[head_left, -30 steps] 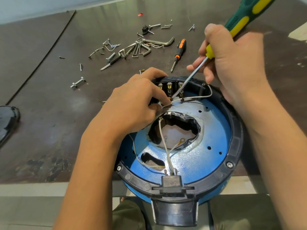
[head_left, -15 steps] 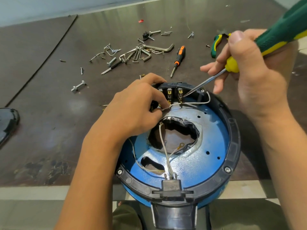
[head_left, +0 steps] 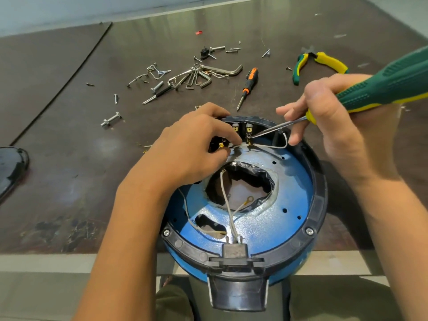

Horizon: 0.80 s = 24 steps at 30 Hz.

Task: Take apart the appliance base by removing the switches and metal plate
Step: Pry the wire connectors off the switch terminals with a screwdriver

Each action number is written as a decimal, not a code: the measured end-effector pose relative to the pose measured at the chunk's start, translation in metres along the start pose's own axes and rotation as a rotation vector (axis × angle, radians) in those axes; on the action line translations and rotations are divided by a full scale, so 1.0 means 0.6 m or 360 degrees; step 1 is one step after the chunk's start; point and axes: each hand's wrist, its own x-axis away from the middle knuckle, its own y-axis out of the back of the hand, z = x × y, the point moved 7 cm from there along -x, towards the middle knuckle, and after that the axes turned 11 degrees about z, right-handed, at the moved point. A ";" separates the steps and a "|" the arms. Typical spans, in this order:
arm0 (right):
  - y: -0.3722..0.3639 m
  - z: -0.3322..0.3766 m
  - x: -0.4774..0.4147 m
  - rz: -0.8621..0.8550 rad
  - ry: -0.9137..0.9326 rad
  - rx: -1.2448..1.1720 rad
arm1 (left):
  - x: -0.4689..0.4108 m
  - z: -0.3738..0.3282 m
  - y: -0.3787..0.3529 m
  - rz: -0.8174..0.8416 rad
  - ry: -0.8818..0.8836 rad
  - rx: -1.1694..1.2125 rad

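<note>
The blue appliance base [head_left: 289, 218] sits upside down at the near edge of the table [head_left: 69, 158], black plug socket [head_left: 234, 253] closest to me and white wires [head_left: 228, 209] running up across the ragged hole in its metal plate [head_left: 294, 188]. At the far rim my left hand [head_left: 185, 154] is pinching a wire right by the switches [head_left: 243, 130], while my right hand [head_left: 342, 126] is wrapped around a green-and-yellow screwdriver [head_left: 382, 86] with its tip touching a switch terminal. Further back there's a small orange screwdriver [head_left: 247, 86], hex keys [head_left: 208, 75], loose screws [head_left: 111, 119] and pliers [head_left: 319, 63].
</note>
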 end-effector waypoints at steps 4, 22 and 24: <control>0.005 -0.003 0.005 0.0069 -0.0018 0.0141 | -0.009 -0.007 -0.014 0.0106 0.0040 -0.0286; 0.009 -0.020 0.000 -0.0191 -0.0039 -0.0066 | -0.012 -0.016 -0.013 0.0087 -0.0070 -0.0291; 0.004 -0.013 -0.002 -0.0098 0.0035 -0.0014 | -0.012 -0.014 -0.013 0.0086 -0.0067 -0.0293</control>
